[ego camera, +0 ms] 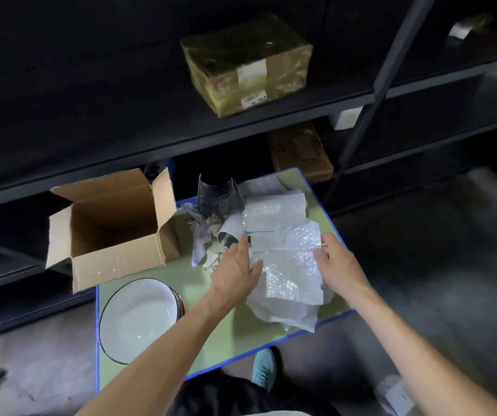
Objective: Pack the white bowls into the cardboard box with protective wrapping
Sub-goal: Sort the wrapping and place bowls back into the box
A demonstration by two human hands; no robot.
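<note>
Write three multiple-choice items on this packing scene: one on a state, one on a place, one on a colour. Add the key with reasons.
1. The brown cardboard box is:
A. taped shut
B. crushed flat
C. open, flaps up

2. The stack of white, dark-rimmed bowls sits:
A. on the green table's near-left corner
B. inside the box
C. under the table

3. The table's edge trim is:
A. red
B. blue
C. black

Key:
1 C: the flaps stand out and the bare inside shows.
2 A: the bowls rest on the table top, just in front of the box.
3 B: a blue band runs round the green top.
</note>
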